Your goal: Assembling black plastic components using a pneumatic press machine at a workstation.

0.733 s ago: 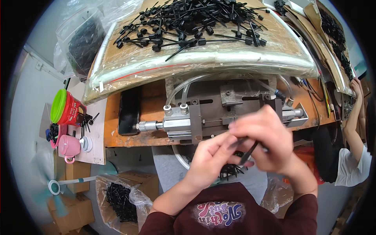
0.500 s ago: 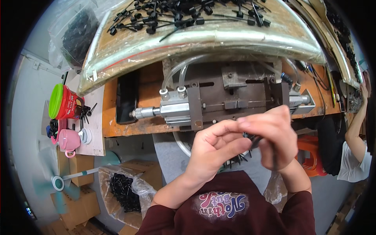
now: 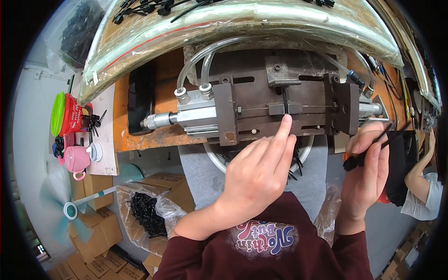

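With fingers stretched out, my left hand (image 3: pixel 261 165) reaches to the middle of the metal clamping fixture (image 3: pixel 261 123). Its index fingertip touches the near end of a slim black plastic tie (image 3: pixel 286 103), which stands upright in view across the small central block (image 3: pixel 275 110). Off to the right, my right hand (image 3: pixel 366 179) pinches a few black plastic ties with blocky heads (image 3: pixel 357 161) between thumb and fingers. Thin rods run from either side to the central block. Silver air cylinders (image 3: pixel 198 119) flank the fixture, with clear hoses attached.
A plastic-wrapped tray (image 3: pixel 261 18) with black ties lies behind the fixture. A dark phone-like slab (image 3: pixel 141 100), red tub (image 3: pixel 70 114) and pink cup (image 3: pixel 77 158) are at left. Below stand a bag of black parts (image 3: pixel 147 214) and a fan (image 3: pixel 70 211). Another person's arm (image 3: pixel 420 163) shows at right.
My hands have parted: the left moved up to the fixture, the right moved out to the right with black ties. A black tie now lies at the fixture's central block.
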Tool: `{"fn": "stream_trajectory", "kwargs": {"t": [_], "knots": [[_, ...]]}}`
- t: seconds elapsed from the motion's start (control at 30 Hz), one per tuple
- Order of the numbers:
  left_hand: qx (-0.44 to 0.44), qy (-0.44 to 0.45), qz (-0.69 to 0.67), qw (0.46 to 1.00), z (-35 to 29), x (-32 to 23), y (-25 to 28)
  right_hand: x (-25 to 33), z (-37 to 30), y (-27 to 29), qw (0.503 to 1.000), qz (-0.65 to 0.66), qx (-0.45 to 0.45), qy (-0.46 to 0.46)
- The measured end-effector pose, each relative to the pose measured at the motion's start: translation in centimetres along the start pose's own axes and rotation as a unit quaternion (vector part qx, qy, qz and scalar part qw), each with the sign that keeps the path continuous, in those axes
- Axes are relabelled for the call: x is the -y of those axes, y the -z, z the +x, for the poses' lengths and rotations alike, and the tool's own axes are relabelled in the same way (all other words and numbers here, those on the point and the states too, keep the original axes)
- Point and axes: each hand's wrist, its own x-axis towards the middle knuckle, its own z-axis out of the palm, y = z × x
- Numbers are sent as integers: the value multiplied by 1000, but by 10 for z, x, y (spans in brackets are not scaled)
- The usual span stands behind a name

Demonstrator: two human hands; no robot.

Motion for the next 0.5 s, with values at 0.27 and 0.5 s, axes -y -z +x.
{"fn": "stream_trajectory", "kwargs": {"t": [0.27, 0.5], "knots": [[79, 18, 24, 996, 9, 0, 12, 0, -2, -1, 978, 106, 26, -177], [-7, -21, -239, 971, 3, -1, 16, -2, -4, -9, 951, 158, 43, -261]]}}
